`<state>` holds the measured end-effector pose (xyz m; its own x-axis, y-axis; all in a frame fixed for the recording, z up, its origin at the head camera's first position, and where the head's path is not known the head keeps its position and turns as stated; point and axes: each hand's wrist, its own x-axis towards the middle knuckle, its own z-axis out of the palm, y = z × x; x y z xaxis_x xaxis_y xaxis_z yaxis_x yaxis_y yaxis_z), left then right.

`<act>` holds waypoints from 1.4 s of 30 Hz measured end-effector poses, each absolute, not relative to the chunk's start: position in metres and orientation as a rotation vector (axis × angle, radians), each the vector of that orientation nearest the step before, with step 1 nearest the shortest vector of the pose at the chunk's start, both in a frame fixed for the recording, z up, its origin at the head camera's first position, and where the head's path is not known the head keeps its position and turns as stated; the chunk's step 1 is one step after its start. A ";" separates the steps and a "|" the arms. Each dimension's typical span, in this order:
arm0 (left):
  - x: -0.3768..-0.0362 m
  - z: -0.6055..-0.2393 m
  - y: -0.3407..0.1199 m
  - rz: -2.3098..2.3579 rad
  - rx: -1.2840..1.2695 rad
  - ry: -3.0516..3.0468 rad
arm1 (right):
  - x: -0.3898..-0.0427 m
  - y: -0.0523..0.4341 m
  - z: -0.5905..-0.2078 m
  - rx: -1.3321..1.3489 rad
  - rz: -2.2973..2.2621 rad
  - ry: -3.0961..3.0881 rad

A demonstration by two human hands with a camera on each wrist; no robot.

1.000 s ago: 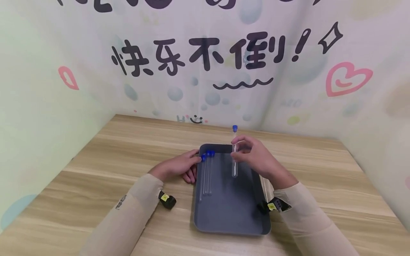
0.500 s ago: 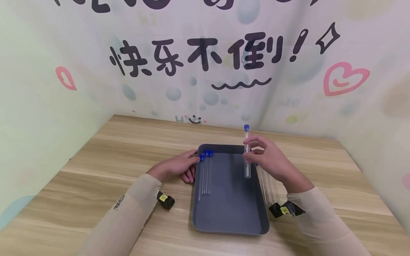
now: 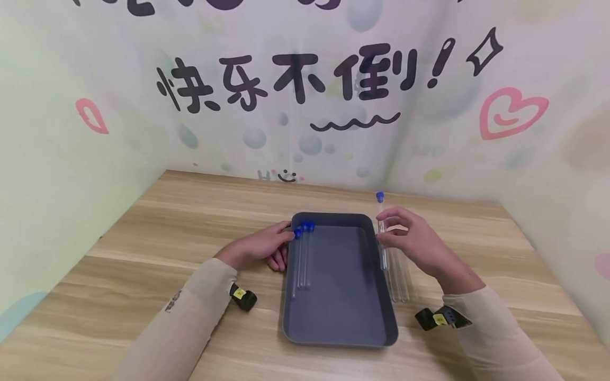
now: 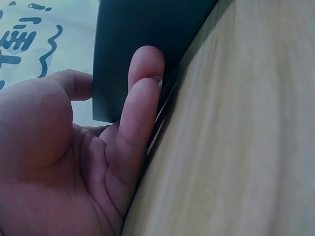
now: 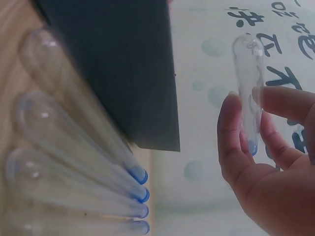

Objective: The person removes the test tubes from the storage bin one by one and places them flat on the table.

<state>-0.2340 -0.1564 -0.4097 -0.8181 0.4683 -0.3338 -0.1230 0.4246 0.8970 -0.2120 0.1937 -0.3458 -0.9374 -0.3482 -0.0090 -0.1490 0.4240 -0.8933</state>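
Observation:
My right hand (image 3: 412,239) pinches a clear test tube (image 3: 383,258) with a blue cap between thumb and fingers. It holds the tube upright, cap up, at the tray's right wall. In the right wrist view the held tube (image 5: 250,66) is apart from the tray wall. My left hand (image 3: 257,247) grips the left wall of the grey tray (image 3: 343,338), thumb at the rim and fingers against the outside. The left wrist view shows these fingers (image 4: 135,115) on the wall. Inside the tray, 3 blue-capped test tubes (image 3: 301,264) lie side by side along its left wall.
Several more capped test tubes (image 5: 74,172) lie on the wooden table (image 3: 214,206) right of the tray, partly behind my right hand in the head view. A printed cloth (image 3: 295,148) hangs behind the table.
My right hand has carried the upright test tube rightward, from over the tray to its right wall, and slightly down. The left hand has kept its hold on the tray.

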 end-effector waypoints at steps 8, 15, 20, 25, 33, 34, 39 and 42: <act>-0.234 -0.409 -0.155 1.393 0.300 2.158 | -0.213 0.213 -0.350 -0.452 -1.596 2.410; -0.236 -0.411 -0.155 1.394 0.284 2.150 | -0.214 0.224 -0.352 -0.445 -1.630 2.398; -0.235 -0.411 -0.157 1.405 0.291 2.145 | -0.215 0.227 -0.354 -0.417 -1.619 2.399; -0.234 -0.410 -0.157 1.417 0.275 2.145 | -0.217 0.230 -0.358 -0.399 -1.597 2.414; -0.234 -0.410 -0.157 1.409 0.280 2.150 | -0.220 0.238 -0.362 -0.358 -1.547 2.473; -0.233 -0.410 -0.157 1.408 0.279 2.151 | -0.220 0.239 -0.362 -0.353 -1.539 2.483; -0.234 -0.411 -0.158 1.402 0.296 2.155 | -0.223 0.246 -0.366 -0.340 -1.538 2.492; -0.234 -0.412 -0.158 1.401 0.307 2.153 | -0.224 0.249 -0.368 -0.338 -1.537 2.489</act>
<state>-0.2343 -0.1578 -0.4124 -0.8241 0.4679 -0.3193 -0.1022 0.4316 0.8963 -0.2245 0.2485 -0.3684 -0.9546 -0.2941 -0.0470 -0.0897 0.4343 -0.8963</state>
